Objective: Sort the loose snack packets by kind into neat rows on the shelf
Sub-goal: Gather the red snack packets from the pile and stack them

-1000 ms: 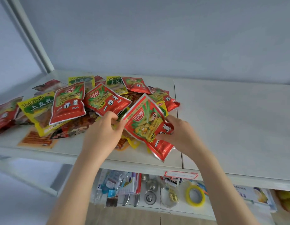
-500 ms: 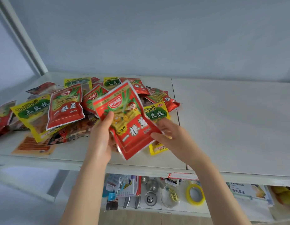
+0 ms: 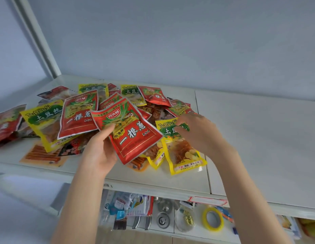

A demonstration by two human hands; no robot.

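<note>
A heap of loose snack packets covers the left part of the white shelf: red ones, yellow ones and orange ones mixed together. My left hand grips a red packet by its left edge, thumb on the front, held just above the heap. My right hand reaches onto a yellow packet lying at the heap's right edge, fingers curled down on its top; whether they pinch it is unclear. Another red packet and a yellow packet lie further left.
The right half of the shelf is bare white board with a seam near the middle. A white upright post stands at the back left. The lower shelf holds a roll of yellow tape, small metal parts and paper packs.
My right hand has let go of the red packet and moved right onto the yellow packet. My left hand alone now holds the red packet, turned more upright and shifted left.
</note>
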